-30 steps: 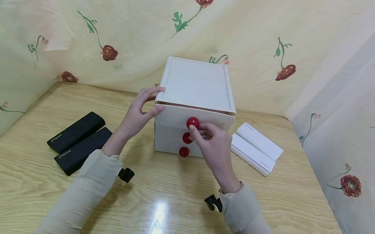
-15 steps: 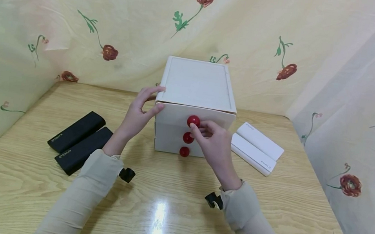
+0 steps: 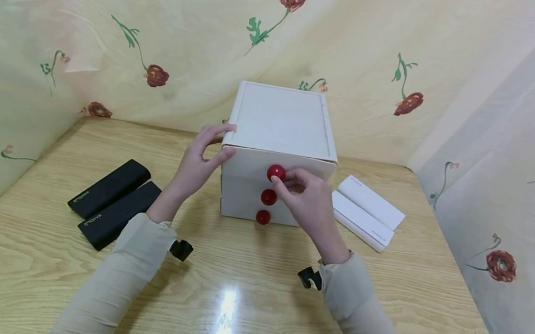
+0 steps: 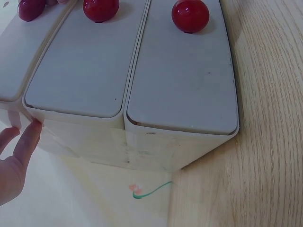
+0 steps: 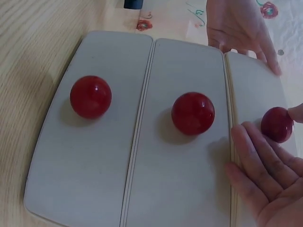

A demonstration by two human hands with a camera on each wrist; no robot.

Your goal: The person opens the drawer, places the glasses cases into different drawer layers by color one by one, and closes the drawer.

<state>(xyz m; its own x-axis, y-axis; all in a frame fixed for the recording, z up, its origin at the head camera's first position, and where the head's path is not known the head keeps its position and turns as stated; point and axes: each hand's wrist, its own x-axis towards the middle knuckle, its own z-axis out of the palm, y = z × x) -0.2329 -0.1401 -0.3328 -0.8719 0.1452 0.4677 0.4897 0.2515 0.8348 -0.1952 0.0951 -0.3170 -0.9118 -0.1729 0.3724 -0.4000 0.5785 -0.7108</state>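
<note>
In the head view a white three-drawer cabinet [image 3: 278,120] stands at the table's middle, its round red knobs in a column down the front. My right hand [image 3: 311,198] pinches the top red knob [image 3: 276,172] between thumb and fingers. Below it are the middle knob [image 3: 268,197] and the bottom knob [image 3: 263,217], untouched. At the cabinet's upper left front corner, my left hand [image 3: 200,155] rests with fingers spread, thumb near the top drawer's front edge. In the left wrist view, fingertips [image 4: 33,126] touch the cabinet's side. The top drawer front sits almost flush under the lid.
Two black oblong cases [image 3: 109,188] lie side by side on the wooden table [image 3: 188,303] to the left. Two white oblong cases [image 3: 365,211] lie right of the cabinet. A flowered cloth [image 3: 203,40] hangs behind and at the sides.
The top drawer has slid in a little, and the gap beneath the lid has narrowed to a thin line. My right hand shifted slightly with the knob; the left hand has stayed nearly still.
</note>
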